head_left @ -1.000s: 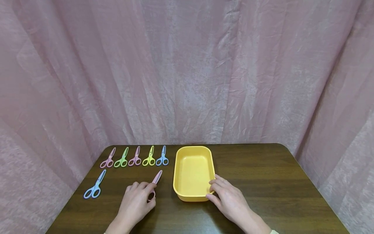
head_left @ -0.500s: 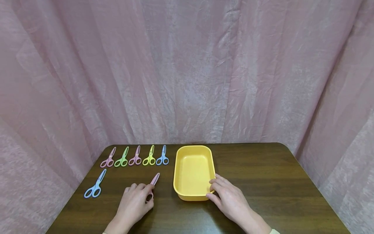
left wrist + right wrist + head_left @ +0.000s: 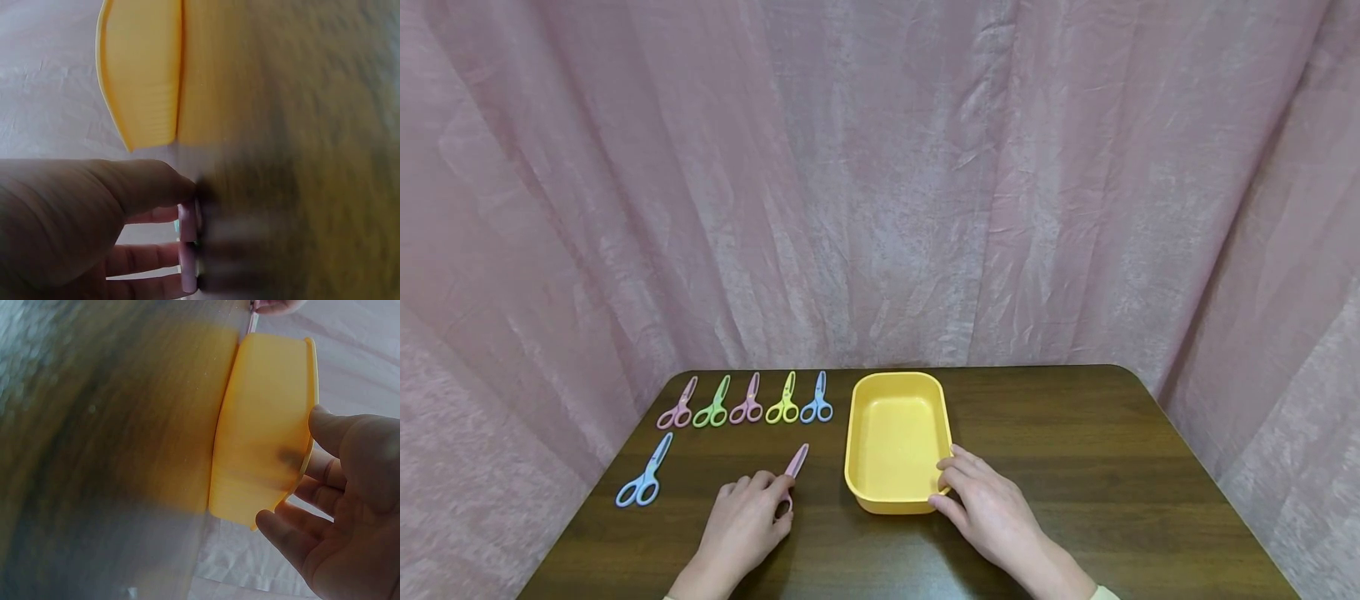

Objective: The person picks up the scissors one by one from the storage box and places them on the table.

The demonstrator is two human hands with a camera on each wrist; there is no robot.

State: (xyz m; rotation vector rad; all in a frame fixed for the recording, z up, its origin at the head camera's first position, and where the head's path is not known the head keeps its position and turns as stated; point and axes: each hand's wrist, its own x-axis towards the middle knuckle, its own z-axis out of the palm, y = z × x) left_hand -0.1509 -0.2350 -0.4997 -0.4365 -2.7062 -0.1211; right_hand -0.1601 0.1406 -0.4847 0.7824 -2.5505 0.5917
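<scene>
My left hand [image 3: 745,518] rests low at the table with its fingers around the handles of a pink pair of scissors [image 3: 798,459]. The blades point away and slightly right. In the left wrist view the thumb and fingers meet the pink handles [image 3: 187,226], close to the tabletop. My right hand [image 3: 992,512] holds the near right corner of a yellow rectangular bin [image 3: 891,450]. From the right wrist view, its thumb lies on the bin's rim [image 3: 314,394] and other fingers go round the far side. Nothing lies inside the bin.
Along the back left runs a row of scissors: pink [image 3: 677,408], green [image 3: 713,408], another pink [image 3: 747,406], yellow [image 3: 783,406] and blue [image 3: 817,406]. A larger-looking light blue pair [image 3: 643,479] lies nearer, left of my left hand. Pink curtains [image 3: 880,183] hang behind the brown table [image 3: 1075,450].
Over the second, my left hand has drawn the pink scissors slightly toward me and left; in the last half second it has hardly moved. The right hand and bin stay put.
</scene>
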